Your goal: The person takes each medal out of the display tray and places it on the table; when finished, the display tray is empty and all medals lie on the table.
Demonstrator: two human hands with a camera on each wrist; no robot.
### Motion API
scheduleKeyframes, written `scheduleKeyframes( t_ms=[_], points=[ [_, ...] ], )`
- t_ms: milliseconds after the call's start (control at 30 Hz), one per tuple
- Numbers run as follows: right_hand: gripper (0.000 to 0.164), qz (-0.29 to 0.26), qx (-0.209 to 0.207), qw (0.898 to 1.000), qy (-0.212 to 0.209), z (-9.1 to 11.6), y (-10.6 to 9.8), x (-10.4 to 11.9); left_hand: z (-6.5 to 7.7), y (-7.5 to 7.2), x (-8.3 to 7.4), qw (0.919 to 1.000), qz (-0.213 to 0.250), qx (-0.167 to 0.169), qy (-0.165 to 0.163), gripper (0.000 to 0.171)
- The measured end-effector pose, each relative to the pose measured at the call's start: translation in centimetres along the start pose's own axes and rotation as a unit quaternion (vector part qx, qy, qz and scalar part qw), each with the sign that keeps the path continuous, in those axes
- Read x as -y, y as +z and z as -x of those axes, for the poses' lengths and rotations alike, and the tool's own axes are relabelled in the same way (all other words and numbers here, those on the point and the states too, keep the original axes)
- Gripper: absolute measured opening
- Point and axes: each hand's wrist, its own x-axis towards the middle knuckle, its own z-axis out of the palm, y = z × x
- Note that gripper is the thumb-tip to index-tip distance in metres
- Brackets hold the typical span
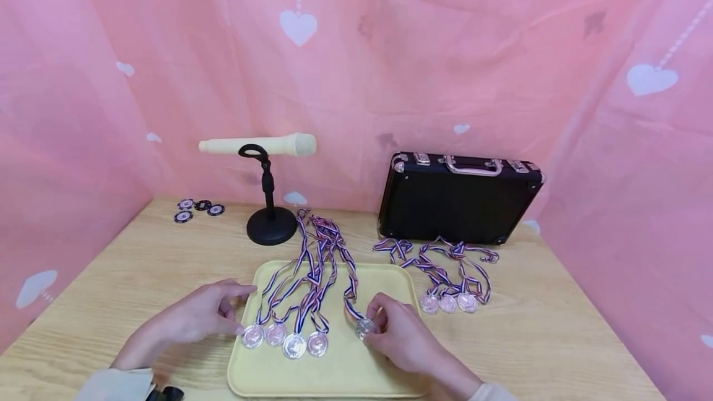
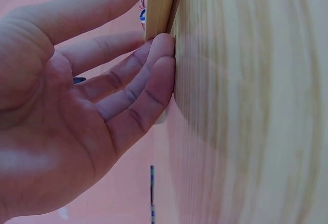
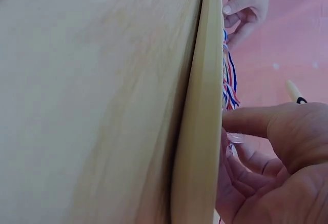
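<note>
A yellow tray (image 1: 334, 379) lies on the table, with several silver medals (image 1: 294, 346) in a row near its middle. Their red, white and blue ribbons (image 1: 320, 265) run back over the tray's far rim. Toward the tray's right side, my right hand (image 1: 403, 333) pinches another medal (image 1: 364, 328) between thumb and fingers, its ribbon trailing back. My left hand (image 1: 203, 311) rests at the tray's left edge, fingers loosely bent, the thumb close to the leftmost medal (image 1: 253, 336). In the left wrist view, its fingertips (image 2: 163, 73) touch the tray's side and the tabletop.
Three more medals (image 1: 448, 303) with tangled ribbons lie right of the tray. Behind them stands a black case (image 1: 457, 203) with a metal handle. A white microphone (image 1: 256, 144) sits by a black stand (image 1: 271, 226) at the back left, near several poker chips (image 1: 184, 216).
</note>
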Motion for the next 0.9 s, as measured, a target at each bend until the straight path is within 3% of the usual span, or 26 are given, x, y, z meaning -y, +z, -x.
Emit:
scheduleKeyframes(
  t_ms=[267,433,600,733,900],
  points=[
    [0.019,-0.132,0.003,0.991,0.016,0.4,-1.0,-1.0,-0.2,0.3,0.1,1.0,-0.002,-0.002,-0.004,0.075],
    [0.032,-0.213,-0.003,0.977,0.031,0.5,-2.2,-1.3,0.0,0.2,0.1,0.9999,-0.001,-0.005,-0.009,0.076],
    [0.042,-0.254,-0.027,0.966,0.047,0.5,-4.6,-1.3,-0.1,0.2,0.0,0.9996,0.01,-0.003,-0.026,0.075],
    [0.041,-0.277,-0.057,0.958,0.051,0.7,-7.2,-0.6,-0.1,0.1,0.0,0.9999,-0.001,-0.002,-0.012,0.075],
    [0.03,-0.302,-0.077,0.95,-0.002,1.8,-10.2,0.4,0.0,0.1,0.2,1.0,0.001,-0.003,-0.006,0.075]
  ],
)
